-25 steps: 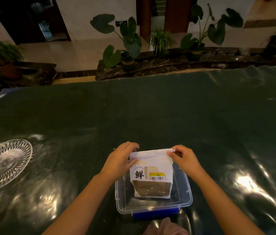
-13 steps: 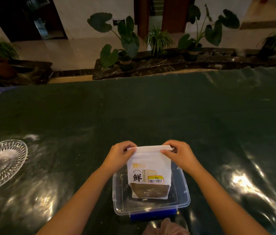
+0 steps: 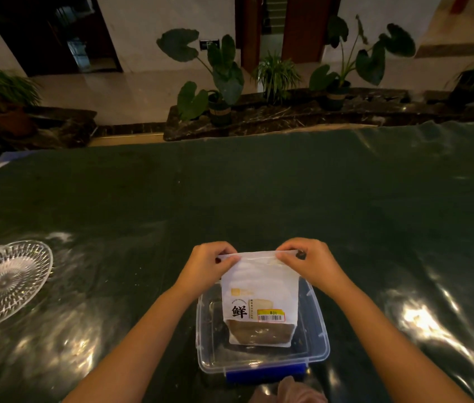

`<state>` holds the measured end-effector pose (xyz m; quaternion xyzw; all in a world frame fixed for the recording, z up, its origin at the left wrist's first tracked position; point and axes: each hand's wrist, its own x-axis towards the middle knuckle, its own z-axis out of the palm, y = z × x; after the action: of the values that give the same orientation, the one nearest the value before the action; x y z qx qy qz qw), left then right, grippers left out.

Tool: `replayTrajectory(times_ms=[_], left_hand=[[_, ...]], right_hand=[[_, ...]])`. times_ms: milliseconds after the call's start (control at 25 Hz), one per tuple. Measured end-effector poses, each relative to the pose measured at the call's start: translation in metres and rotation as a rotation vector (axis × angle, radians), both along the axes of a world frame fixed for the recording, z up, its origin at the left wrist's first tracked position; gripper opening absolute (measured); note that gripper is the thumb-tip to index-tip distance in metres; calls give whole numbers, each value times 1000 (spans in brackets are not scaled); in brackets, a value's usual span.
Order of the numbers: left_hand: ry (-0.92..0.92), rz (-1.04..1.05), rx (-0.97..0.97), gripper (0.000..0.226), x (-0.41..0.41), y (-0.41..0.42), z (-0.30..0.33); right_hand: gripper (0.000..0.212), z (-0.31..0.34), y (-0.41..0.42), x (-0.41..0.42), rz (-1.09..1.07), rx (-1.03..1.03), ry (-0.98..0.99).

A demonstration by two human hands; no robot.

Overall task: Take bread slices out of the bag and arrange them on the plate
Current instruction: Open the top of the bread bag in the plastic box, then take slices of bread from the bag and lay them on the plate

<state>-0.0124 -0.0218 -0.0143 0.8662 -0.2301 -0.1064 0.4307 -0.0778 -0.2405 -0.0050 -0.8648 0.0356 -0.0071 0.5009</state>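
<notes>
A white bread bag point(image 3: 259, 286) with a black character and a yellow price label stands upright in a clear plastic box point(image 3: 318, 338). Brown bread shows through the bag's clear lower window. My left hand point(image 3: 209, 264) pinches the bag's top left corner. My right hand point(image 3: 307, 261) pinches the top right corner. The bag's top edge is stretched flat between them. A cut-glass plate point(image 3: 3, 283) lies on the table at the far left, with nothing on it.
The table point(image 3: 259, 193) wears a shiny dark green cover. The plastic box has a blue clip point(image 3: 265, 373) at its near edge. Potted plants point(image 3: 218, 82) and a stone ledge stand beyond the table's far edge.
Both hands have lifted the bag's top a little and shifted their pinch along its upper edge. The bag stands taller in the box.
</notes>
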Motion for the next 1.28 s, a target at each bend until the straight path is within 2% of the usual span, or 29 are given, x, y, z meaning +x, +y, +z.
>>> replayTrajectory(times_ms=[40, 80, 160, 200, 240, 320, 400, 480, 680, 880, 1040, 1120, 1200, 1280], left_hand=[[25, 15, 0, 8, -1, -2, 1], [-37, 27, 32, 21, -4, -3, 1], [-419, -26, 203, 51, -11, -1, -4], [-636, -83, 294, 55, -14, -1, -8], [-773, -130, 341, 50, -18, -2, -10], [-878, -139, 352, 29, -23, -4, -10], [-884, -121, 342, 15, -26, -4, -6], [-921, -157, 340, 12, -31, 1, -4], [-865, -280, 436, 26, -50, 18, -3], [-871, -381, 362, 32, -76, 29, 9], [-832, -414, 291, 42, -86, 34, 13], [-792, -426, 263, 38, -87, 34, 15], [-758, -446, 278, 37, -88, 32, 14], [-734, -476, 310, 39, -87, 29, 15]], right_hand=[[14, 3, 1, 4, 6, -23, 31], [14, 7, 2, 7, 14, -52, 57], [13, 11, 3, 13, 32, -101, 79], [12, 13, 3, 15, 40, -112, 85], [12, 15, 3, 17, 50, -118, 95], [14, 17, 4, 18, 77, -140, 116], [16, 20, 5, 22, 102, -170, 122], [18, 22, 3, 28, 103, -198, 122], [19, 23, -6, 41, 88, -270, 122], [11, 20, -4, 52, -68, -400, 73], [11, 28, -2, 43, -140, -296, 124], [21, 36, 5, 26, -19, -387, -116], [21, 50, 19, 5, 282, -514, -380], [24, 59, 25, -7, 602, -707, -318]])
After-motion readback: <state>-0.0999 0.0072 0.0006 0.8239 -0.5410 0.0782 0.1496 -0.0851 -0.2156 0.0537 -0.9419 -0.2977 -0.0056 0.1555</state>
